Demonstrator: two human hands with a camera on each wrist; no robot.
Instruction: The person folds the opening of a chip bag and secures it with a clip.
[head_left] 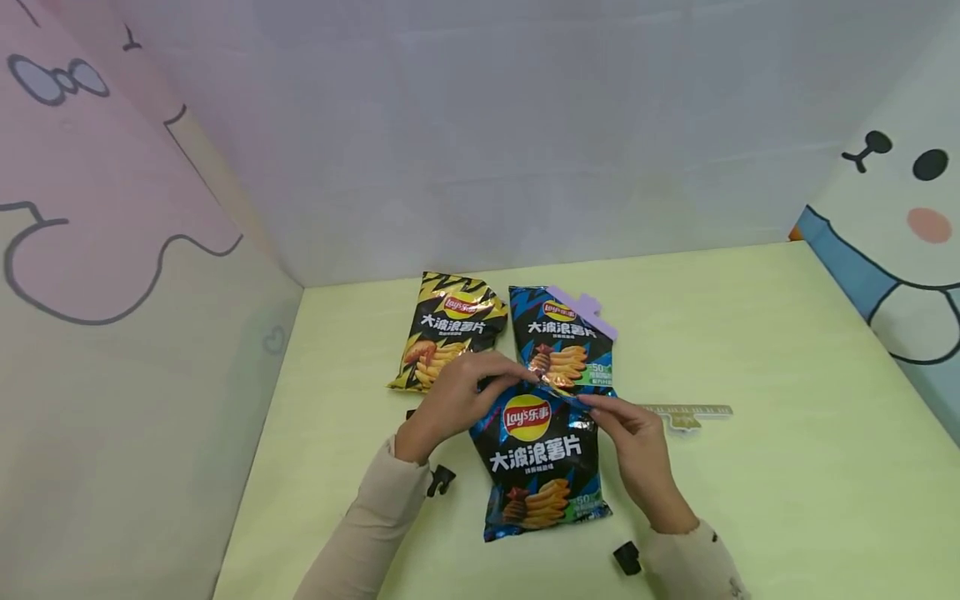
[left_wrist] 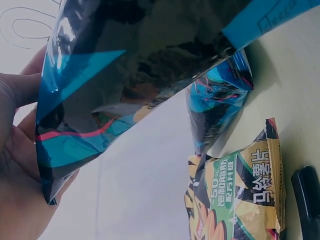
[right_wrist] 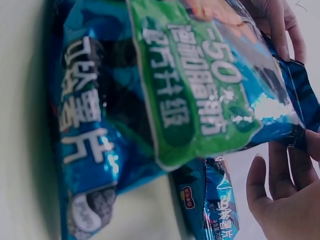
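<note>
A black and blue Lay's chip bag (head_left: 536,458) lies face up in front of me, its top edge bent over toward its front. My left hand (head_left: 468,396) pinches that top edge at its left part. At the right top corner, my right hand (head_left: 633,442) pinches the same edge between thumb and fingers. In the right wrist view the bag's (right_wrist: 170,95) lower front fills most of the picture, with the right hand (right_wrist: 285,190) at its top edge. The left wrist view has the left hand (left_wrist: 20,140) against the bag's side.
Behind stand a yellow chip bag (head_left: 450,329) and a second blue chip bag (head_left: 562,346) with a purple clip (head_left: 585,310) across its top corner. A pale ruler-like strip (head_left: 697,410) lies right. Small black pieces (head_left: 441,480) lie around the front bag on the yellow table (head_left: 787,483).
</note>
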